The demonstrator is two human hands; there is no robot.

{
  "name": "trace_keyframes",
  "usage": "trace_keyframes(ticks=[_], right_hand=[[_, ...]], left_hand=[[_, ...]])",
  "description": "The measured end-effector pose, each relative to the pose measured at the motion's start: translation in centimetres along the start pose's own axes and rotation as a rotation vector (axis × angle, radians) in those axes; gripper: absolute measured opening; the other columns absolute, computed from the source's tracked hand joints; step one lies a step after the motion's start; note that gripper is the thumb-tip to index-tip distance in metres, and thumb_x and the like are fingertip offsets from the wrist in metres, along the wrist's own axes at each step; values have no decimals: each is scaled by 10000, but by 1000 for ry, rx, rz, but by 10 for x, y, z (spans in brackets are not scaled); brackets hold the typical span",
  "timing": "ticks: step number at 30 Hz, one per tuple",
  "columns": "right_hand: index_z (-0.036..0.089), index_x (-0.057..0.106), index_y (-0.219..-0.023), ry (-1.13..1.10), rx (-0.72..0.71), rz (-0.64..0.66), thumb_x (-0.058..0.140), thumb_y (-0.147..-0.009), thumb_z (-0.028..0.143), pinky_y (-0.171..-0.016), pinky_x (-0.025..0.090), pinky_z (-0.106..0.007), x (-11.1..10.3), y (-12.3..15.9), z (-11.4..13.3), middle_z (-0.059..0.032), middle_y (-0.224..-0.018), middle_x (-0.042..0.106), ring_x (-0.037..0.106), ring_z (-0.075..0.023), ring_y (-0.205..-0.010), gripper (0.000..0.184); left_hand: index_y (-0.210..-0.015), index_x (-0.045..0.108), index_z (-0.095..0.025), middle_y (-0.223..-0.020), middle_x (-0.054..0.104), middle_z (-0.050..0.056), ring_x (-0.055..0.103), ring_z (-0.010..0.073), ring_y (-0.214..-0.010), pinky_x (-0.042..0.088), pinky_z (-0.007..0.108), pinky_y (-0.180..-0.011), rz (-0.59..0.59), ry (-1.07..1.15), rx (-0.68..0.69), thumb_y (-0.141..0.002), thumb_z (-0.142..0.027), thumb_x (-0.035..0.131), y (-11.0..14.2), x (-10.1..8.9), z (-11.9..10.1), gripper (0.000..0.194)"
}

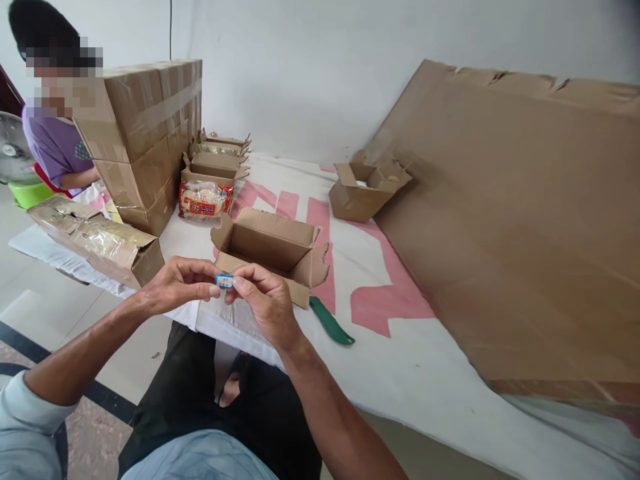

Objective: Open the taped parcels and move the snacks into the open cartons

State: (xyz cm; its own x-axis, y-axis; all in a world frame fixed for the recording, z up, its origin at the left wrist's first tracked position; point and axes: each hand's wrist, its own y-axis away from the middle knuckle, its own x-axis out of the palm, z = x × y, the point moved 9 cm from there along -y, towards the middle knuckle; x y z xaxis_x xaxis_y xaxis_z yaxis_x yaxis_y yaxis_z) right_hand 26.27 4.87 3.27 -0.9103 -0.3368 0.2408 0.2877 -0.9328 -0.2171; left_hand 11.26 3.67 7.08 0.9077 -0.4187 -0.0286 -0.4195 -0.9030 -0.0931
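Note:
Between my two hands, at the table's near edge, is a small blue-bordered white label (225,281) with print on it. My left hand (183,285) pinches its left end between thumb and fingertips. My right hand (265,300) grips the right end the same way. Just beyond the hands, an open cardboard box (273,235) stands with its flaps up; its floor is mostly hidden. To the right of that box lies a dark green curved object (331,322), perhaps a knife handle or sheath. A red-and-clear bag of round crackers (205,201) rests further back on the left.
Taped cartons (143,127) are stacked at the left, with a long taped box (100,237) before them. Several open boxes (215,163) line up behind the crackers. A smaller open box (357,200) stands near a large leaning cardboard sheet (520,233). A person in purple (50,150) sits far left.

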Motion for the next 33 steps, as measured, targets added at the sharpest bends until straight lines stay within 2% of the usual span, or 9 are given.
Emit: trace_keyframes(ticks=[5, 10, 14, 19, 25, 33], right_hand=[[237, 762, -860, -8, 7, 6, 888, -931, 575, -736, 642, -377, 3, -1, -4, -3, -699, 764, 710, -194, -664, 368], [229, 785, -923, -52, 16, 26, 872, -940, 643, -740, 647, -367, 4, 1, -10, -13, -738, 780, 727, -191, -677, 424], [235, 799, -953, -67, 18, 74, 915, -914, 619, -764, 663, -381, 8, 3, -7, -13, -765, 791, 741, -194, -700, 404], [243, 822, -936, -75, -32, 139, 881, -965, 613, -796, 668, -411, 12, 8, 2, -22, -780, 789, 756, -214, -759, 376], [230, 817, -938, -88, -27, 139, 884, -958, 661, -752, 659, -399, 9, 10, -2, -25, -781, 784, 735, -202, -720, 436], [235, 780, -873, -10, -16, 127, 863, -969, 614, -763, 657, -401, 7, 12, 2, -27, -802, 781, 729, -202, -731, 400]], left_hand=[[-848, 923, -188, -784, 821, 102, 703, 176, -655, 599, 296, -633, -73, -28, 3, -827, -570, 1038, -3, -7, 0, 399], [-798, 882, -162, -744, 798, 82, 698, 154, -654, 613, 271, -658, -88, 0, -52, -786, -623, 1052, -1, -8, 5, 491], [-804, 857, -137, -743, 792, 69, 695, 139, -677, 602, 250, -684, -87, 15, -83, -789, -602, 1057, 1, -8, 8, 507], [-828, 831, -127, -730, 789, 70, 713, 154, -664, 603, 269, -679, -40, 100, -103, -803, -632, 1042, 2, -3, 19, 548], [-894, 833, -122, -776, 814, 87, 739, 168, -677, 607, 280, -681, -3, 176, -127, -841, -627, 1019, 3, 4, 30, 541], [-902, 841, -132, -776, 813, 77, 744, 161, -688, 619, 271, -695, -6, 147, -121, -835, -631, 1028, 5, 4, 30, 538]])
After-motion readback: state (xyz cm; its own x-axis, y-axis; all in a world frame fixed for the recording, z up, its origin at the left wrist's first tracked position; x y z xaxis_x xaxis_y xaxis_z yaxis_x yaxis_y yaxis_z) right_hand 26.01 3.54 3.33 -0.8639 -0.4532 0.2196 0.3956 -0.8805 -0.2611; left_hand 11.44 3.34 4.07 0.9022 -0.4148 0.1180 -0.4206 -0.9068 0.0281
